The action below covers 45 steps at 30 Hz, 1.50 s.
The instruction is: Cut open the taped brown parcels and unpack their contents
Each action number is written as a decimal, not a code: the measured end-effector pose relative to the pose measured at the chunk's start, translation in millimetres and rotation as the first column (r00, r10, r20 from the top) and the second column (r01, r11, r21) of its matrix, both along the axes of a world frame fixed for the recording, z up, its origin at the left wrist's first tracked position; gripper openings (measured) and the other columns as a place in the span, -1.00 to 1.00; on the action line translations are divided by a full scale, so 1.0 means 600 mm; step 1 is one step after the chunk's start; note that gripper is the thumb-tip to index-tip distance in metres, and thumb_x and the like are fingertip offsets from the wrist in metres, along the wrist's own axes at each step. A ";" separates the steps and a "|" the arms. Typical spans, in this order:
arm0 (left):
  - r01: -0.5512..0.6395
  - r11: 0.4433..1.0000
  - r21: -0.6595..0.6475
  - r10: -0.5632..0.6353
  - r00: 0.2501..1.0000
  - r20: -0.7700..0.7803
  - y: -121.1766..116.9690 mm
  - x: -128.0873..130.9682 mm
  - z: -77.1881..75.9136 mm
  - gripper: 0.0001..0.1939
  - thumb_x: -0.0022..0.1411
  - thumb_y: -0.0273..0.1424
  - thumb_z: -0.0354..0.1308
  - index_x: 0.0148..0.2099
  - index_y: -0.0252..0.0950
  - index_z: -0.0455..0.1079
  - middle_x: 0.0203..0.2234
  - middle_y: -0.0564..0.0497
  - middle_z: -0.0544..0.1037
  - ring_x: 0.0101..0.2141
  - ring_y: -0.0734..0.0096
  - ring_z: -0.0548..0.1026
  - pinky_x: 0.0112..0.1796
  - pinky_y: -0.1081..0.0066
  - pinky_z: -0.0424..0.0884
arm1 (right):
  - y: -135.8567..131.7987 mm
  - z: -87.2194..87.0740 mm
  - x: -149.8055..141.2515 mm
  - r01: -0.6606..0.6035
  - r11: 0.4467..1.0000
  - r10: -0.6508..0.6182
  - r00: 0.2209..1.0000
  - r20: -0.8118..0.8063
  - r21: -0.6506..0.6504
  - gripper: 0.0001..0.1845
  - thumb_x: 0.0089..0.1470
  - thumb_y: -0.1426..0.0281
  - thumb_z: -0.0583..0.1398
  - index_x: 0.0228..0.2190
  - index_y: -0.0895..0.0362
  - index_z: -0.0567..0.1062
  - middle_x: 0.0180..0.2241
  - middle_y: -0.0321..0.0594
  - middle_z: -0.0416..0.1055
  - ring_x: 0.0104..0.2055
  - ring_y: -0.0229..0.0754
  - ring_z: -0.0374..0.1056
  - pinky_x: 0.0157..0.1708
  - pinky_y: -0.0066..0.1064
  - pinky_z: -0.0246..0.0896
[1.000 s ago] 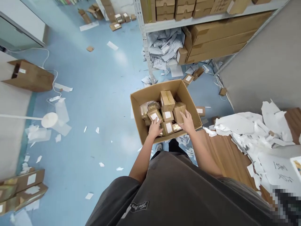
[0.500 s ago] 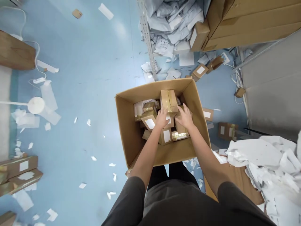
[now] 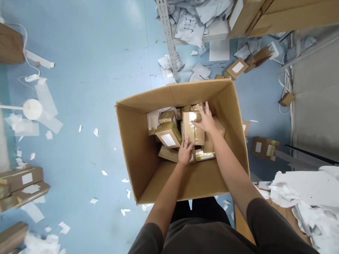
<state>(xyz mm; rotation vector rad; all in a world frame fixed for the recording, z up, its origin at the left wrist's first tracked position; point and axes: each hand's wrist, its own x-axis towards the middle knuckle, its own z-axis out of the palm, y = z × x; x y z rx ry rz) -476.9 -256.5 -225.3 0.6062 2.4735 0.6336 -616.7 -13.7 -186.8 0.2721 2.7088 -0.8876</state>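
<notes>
Inside a large open cardboard carton [image 3: 132, 151] lies a pile of small packed boxes. One taped small cardboard box [image 3: 189, 123] sits on top, between my two hands. My left hand [image 3: 185, 151] grips its near left edge, fingers bent onto the cardboard. Across its far right side lies my right hand [image 3: 206, 120], thumb on the top face and fingers reaching over the edge. Left of it, a box with a white label [image 3: 168, 138] leans tilted. A tape-covered box [image 3: 203, 155] lies near the front of the pile.
White paper scraps [image 3: 94, 200] litter the blue floor. A perforated metal post [image 3: 169, 38] stands beyond the carton, near grey-white bags [image 3: 189, 28]. Torn white paper [image 3: 304, 190] is heaped at the right. Several labelled boxes [image 3: 235, 68] lie around.
The taped box has come nearer to me and turned, uncovering small boxes behind it. My left hand has moved down to its near edge; my right hand has moved onto its far right side.
</notes>
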 end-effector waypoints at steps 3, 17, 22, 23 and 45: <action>-0.078 0.997 -0.002 0.078 0.997 0.002 -0.002 0.004 -0.010 -0.22 0.40 -0.48 0.22 0.58 0.00 0.16 0.63 -0.01 -0.13 0.49 -0.09 0.20 0.36 -0.10 0.38 | -0.015 -0.006 -0.004 -0.046 0.999 0.049 0.984 0.169 -0.018 0.13 0.05 0.20 0.53 0.50 -0.10 0.17 0.57 0.01 -0.20 0.38 0.28 0.32 0.31 0.04 0.32; -0.094 0.988 -0.120 0.103 0.992 0.076 -0.043 0.080 0.137 0.27 0.13 -0.56 0.47 0.66 0.10 -0.16 0.62 -0.30 -0.17 0.34 -0.19 0.45 0.14 0.09 0.59 | -0.129 0.199 0.151 -0.054 0.992 0.036 0.988 0.152 0.115 -0.10 0.08 0.52 0.45 0.37 -0.03 0.30 0.40 0.10 0.12 0.25 0.16 0.42 0.18 -0.10 0.39; -0.058 0.995 -0.087 0.052 0.996 -0.066 -0.095 0.084 0.252 0.28 0.16 -0.55 0.42 0.65 0.21 -0.25 0.63 -0.23 -0.18 0.27 -0.18 0.54 0.13 0.07 0.60 | -0.171 0.342 0.190 0.017 0.985 -0.020 1.000 0.018 0.174 -0.06 0.06 0.45 0.46 0.38 -0.09 0.28 0.43 0.04 0.07 0.29 0.15 0.39 0.20 -0.08 0.38; -0.038 0.997 -0.072 0.031 0.995 -0.096 -0.108 0.084 0.272 0.29 0.16 -0.55 0.41 0.65 0.23 -0.27 0.63 -0.20 -0.19 0.27 -0.18 0.55 0.13 0.08 0.61 | -0.180 0.369 0.202 0.045 0.981 -0.043 0.999 -0.015 0.187 -0.06 0.07 0.44 0.46 0.39 -0.10 0.28 0.44 0.03 0.07 0.29 0.15 0.39 0.20 -0.07 0.39; 0.852 0.522 -0.049 -0.817 0.482 -0.318 0.032 0.367 0.506 0.30 0.12 -0.54 0.48 0.66 0.11 -0.20 0.63 -0.24 -0.26 0.28 -0.17 0.52 0.09 0.14 0.59 | -0.119 0.582 0.876 0.862 0.478 -0.826 0.506 -0.249 0.169 -0.05 0.13 0.36 0.46 0.45 -0.04 0.26 0.45 0.13 0.10 0.24 0.22 0.43 0.24 -0.07 0.34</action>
